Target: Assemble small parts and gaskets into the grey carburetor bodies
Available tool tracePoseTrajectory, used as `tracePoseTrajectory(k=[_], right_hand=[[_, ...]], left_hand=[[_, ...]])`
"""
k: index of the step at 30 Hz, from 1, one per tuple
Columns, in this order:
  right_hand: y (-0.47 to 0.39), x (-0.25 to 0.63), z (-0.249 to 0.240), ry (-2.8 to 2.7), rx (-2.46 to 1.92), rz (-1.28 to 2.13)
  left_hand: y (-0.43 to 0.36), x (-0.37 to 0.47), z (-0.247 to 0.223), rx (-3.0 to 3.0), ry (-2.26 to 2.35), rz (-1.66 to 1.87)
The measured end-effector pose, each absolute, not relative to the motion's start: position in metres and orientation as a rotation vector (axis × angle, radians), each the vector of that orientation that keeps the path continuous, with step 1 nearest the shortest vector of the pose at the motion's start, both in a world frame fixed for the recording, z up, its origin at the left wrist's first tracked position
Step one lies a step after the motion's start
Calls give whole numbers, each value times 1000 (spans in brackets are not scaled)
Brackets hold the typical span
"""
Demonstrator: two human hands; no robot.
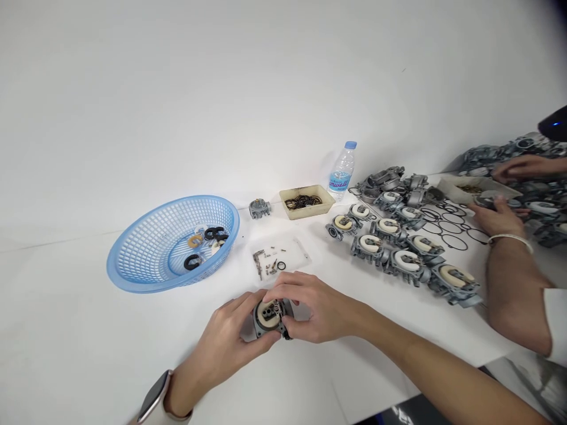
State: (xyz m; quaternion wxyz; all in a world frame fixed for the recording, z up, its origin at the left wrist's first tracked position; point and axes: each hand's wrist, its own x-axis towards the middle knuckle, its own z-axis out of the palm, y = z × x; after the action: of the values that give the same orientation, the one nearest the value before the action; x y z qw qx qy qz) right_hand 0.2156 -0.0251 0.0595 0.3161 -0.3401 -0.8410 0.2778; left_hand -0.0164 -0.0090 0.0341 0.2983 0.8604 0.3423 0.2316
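Two own hands, one metal part (271, 314) between them, near middle, just above the table (110, 348) or on it, can't tell. Left hand (225, 330) grips its left side, thumb near, fingers far; right hand (310, 307) is closed round its right side, thumb and fingers bent in. One cream C-ring (264, 319) sits in the part. One watch (155, 395) on left wrist. Just beyond the hands: one clear tray (292, 245), small metal bits, one black ring. Far left: one blue basket (150, 248) with one orange C-ring, several black, some pale; overlapping, no exact count. Farther: one spare part (259, 208), then one tan tray (310, 211) of dark rings and one bottle (340, 177). Right: about nine ringed parts (406, 260), one heap of bare housings (381, 180) behind, many loose rings. Far right: co-worker's two hands (498, 218), one second tray (447, 192).
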Motion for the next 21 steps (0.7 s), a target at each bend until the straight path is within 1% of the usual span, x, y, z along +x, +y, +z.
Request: tracePoseTrajectory(k=[14,21], right_hand=[[-25,216,58,-2186,-917,730],[-24,216,58,-2177,-912,787]], left_hand=[[-8,-16,34,2299,909,622],[-9,-16,36,2303,912,618]])
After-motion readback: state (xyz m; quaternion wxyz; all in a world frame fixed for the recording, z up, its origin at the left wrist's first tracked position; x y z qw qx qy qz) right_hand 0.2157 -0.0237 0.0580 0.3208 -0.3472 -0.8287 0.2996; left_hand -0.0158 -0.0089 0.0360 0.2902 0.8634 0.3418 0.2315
